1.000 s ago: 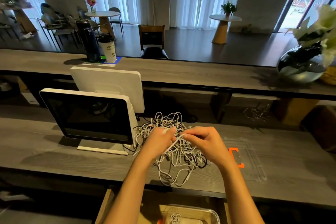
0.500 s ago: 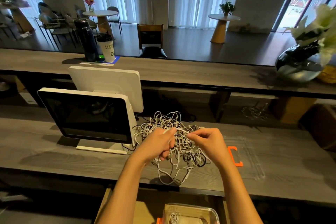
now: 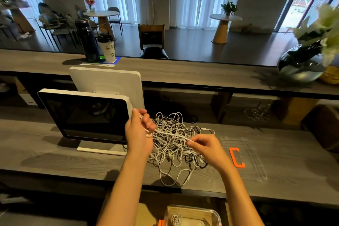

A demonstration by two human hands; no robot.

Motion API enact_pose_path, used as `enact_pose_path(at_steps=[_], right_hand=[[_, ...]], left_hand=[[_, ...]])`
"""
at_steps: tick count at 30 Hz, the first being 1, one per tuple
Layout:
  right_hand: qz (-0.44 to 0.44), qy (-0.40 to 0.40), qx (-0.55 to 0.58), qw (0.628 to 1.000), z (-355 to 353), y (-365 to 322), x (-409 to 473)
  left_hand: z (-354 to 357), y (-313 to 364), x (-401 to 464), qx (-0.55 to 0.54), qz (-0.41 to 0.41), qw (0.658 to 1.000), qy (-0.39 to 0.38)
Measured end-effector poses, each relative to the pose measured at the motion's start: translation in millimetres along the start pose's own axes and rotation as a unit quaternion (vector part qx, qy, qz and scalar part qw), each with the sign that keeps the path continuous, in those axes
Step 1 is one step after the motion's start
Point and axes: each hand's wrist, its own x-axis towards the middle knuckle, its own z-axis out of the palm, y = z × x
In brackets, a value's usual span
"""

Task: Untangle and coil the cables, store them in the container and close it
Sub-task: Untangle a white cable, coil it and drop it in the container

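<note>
Cables (image 3: 174,145): a tangled heap of white and black leads, lying on the grey wood-grain bench (image 3: 55,156) at the centre of the frame. One white cable (image 3: 170,134) is drawn taut across the top of the heap between both hands.

Left hand (image 3: 138,134): raised at the left edge of the heap, fingers (image 3: 146,121) curled around several turns of the white cable wound about them.

Right hand (image 3: 207,149): lower, at the right of the heap, thumb and fingers pinched together on the other end of the taut stretch.

Loose loops of white cable trail from the heap towards the bench's near edge.

Clear lid (image 3: 244,158): flat on the bench just right of the right hand, with an orange clasp (image 3: 237,157) on it.

Clear container (image 3: 192,214): bottom centre of the frame, below the bench's edge, holding a small white cable bundle (image 3: 176,219); an orange clasp shows at its left side.

Point-of-sale terminal (image 3: 82,113): left of centre, dark screen, white casing, with a second white panel behind it; the left hand is just beside its right edge.

Upper counter (image 3: 183,73): carries a dark flask (image 3: 86,40) and a white paper cup (image 3: 107,47) at upper left, and a glass bowl vase with white flowers (image 3: 308,60) at upper right.
</note>
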Motion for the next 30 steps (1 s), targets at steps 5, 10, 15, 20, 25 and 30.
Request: enact_pose_path(at_steps=[5, 10, 15, 20, 25, 30], right_hand=[[-0.033, -0.016, 0.064, 0.997, -1, -12, -5], [-0.098, 0.051, 0.071, 0.991, 3, -29, 5], [-0.046, 0.134, 0.076, 0.987, 10, -22, 12], [0.003, 0.15, 0.087, 0.985, 17, -14, 15], [0.032, 0.153, 0.075, 0.985, 9, -8, 12], [0.031, 0.155, 0.063, 0.985, 4, -5, 10]], left_hand=[[-13, -6, 6, 0.555, 0.151, 0.818, 0.001], [-2, -19, -5, 0.578, 0.014, 0.8, -0.158], [-2, -13, -19, 0.452, -0.194, 0.805, -0.333], [0, -15, -24, 0.514, -0.179, 0.731, -0.411], [-5, -16, -8, 0.601, 0.069, 0.771, -0.2], [-7, -14, 3, 0.33, 0.03, 0.941, -0.074]])
